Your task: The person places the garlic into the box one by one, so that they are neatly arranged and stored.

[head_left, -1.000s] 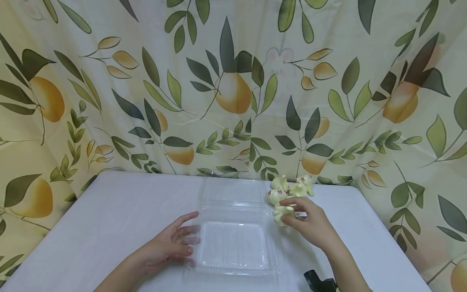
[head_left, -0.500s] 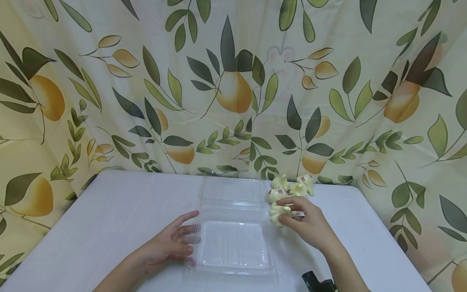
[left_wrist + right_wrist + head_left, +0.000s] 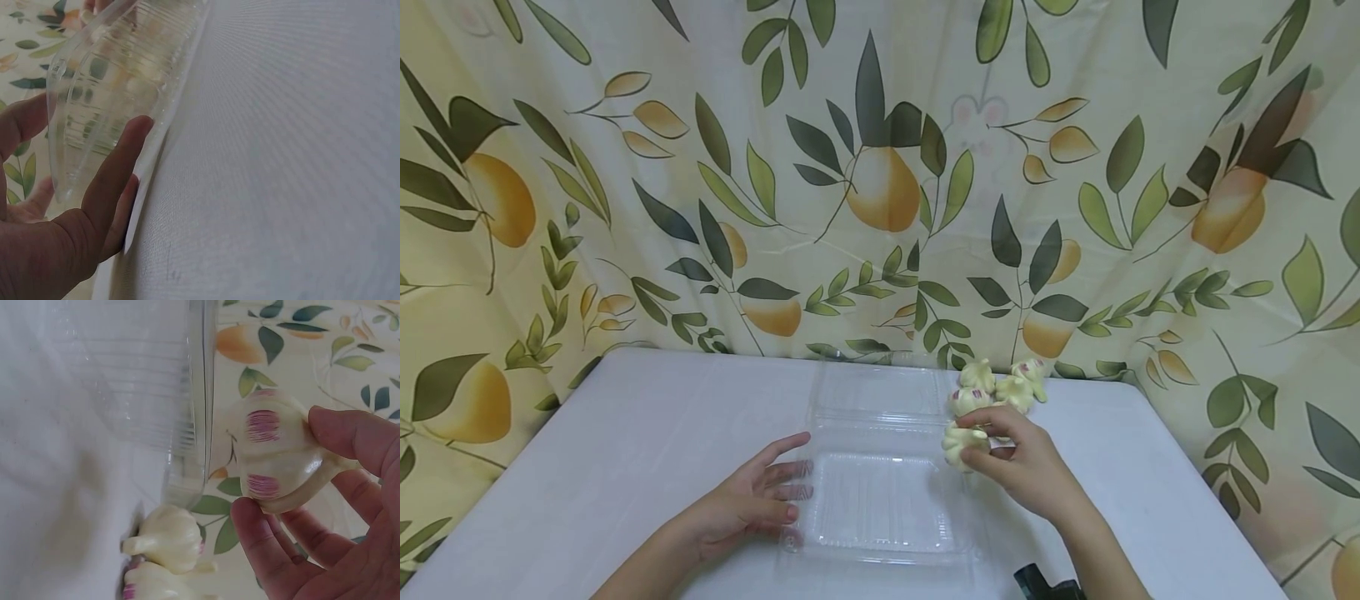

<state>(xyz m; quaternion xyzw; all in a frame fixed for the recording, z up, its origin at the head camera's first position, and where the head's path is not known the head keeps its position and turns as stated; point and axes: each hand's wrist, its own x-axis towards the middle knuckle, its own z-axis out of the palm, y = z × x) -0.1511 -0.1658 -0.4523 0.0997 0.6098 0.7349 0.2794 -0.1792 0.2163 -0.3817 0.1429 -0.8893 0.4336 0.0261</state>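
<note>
A clear plastic clamshell box (image 3: 880, 500) lies with its lid (image 3: 880, 387) folded back on the white table. My left hand (image 3: 745, 500) rests at the box's left side, its fingers spread and fairly straight; in the left wrist view the thumb and fingers (image 3: 119, 169) lie along the rim. Between thumb and fingertips, my right hand (image 3: 1026, 458) pinches a garlic bulb (image 3: 961, 446) by the box's right edge. Purple streaks mark this pale bulb (image 3: 275, 450) in the right wrist view. Several more garlic bulbs (image 3: 976, 375) sit behind it at the table's far edge.
A white cloth covers the table (image 3: 662, 433). Behind it hangs a curtain (image 3: 880, 183) printed with fruit and leaves. A dark object (image 3: 1045, 583) shows at the bottom edge near the right forearm.
My right hand has moved left with the garlic bulb, from beside the other bulbs to the box's right edge. The left hand has stayed in place.
</note>
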